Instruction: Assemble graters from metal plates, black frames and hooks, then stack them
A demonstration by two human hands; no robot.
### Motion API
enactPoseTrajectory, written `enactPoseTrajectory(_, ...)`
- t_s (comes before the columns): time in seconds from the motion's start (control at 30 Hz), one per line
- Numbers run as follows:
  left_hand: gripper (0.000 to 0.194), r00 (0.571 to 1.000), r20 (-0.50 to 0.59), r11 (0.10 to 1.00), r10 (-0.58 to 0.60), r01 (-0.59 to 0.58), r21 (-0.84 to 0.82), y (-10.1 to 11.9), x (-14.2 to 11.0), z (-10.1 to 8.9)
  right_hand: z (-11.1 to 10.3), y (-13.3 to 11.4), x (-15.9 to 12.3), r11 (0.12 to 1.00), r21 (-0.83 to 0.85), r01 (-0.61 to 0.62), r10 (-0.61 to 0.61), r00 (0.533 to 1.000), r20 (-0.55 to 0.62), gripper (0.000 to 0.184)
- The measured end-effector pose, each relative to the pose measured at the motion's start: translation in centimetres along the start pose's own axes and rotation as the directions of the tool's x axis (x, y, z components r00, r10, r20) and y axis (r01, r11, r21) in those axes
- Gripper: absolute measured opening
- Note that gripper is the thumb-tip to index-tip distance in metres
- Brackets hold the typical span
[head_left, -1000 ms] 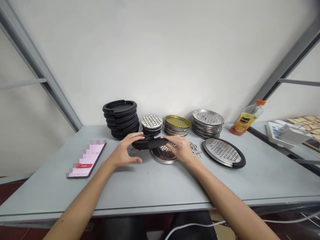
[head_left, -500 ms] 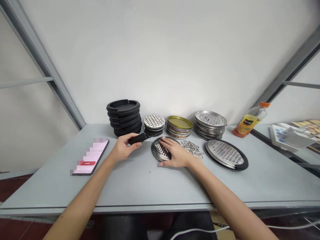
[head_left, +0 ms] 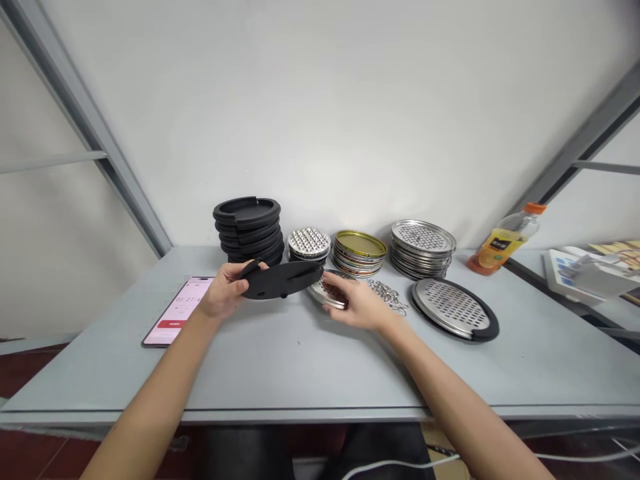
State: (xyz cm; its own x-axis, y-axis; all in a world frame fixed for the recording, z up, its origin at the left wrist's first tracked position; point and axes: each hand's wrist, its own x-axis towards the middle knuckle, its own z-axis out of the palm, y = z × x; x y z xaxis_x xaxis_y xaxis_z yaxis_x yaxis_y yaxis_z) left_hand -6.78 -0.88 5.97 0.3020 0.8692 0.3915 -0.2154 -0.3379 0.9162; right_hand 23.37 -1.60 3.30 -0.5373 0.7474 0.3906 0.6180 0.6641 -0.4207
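2 hands busy: left hand (head_left: 225, 291) pinches black oval rim (head_left: 283, 280) at one end, which could slip; spread right hand (head_left: 357, 305) over steel grater plate (head_left: 323, 295) could nudge it into loose metal rings (head_left: 387, 297).

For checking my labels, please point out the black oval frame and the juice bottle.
Black oval frame (head_left: 283, 280), head view, on its flat face.
Juice bottle (head_left: 501, 243), head view, on its yellow label.

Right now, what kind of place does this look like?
Probably a small workshop, not a kitchen. A grey work table holds tidy stacks of black rims and holed steel grater plates, along with an oval grater set in a black rim.
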Motion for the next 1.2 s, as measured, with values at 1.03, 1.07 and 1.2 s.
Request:
enactPoseTrajectory(1.03,0.045,0.946,0.314,0.649,-0.083,-0.187,0.737,-2.6,0.0,2.6,0.8,-0.3,0.1,0.975,-0.009,0.222,-0.221,0.972,0.083,0.041)
enactPoseTrajectory(1.07,0.053,0.959,0.27,0.629,-0.08,-0.162,0.76,-2.5,0.0,2.5,0.8,-0.3,0.1,0.975,-0.007,0.22,-0.219,0.972,0.091,0.043)
enactPoseTrajectory(1.2,0.099,0.956,0.195,0.503,-0.219,-0.061,0.862,-2.8,-0.1,1.6,0.5,-0.4,0.2,0.976,0.017,0.218,-0.219,0.97,0.107,0.052)
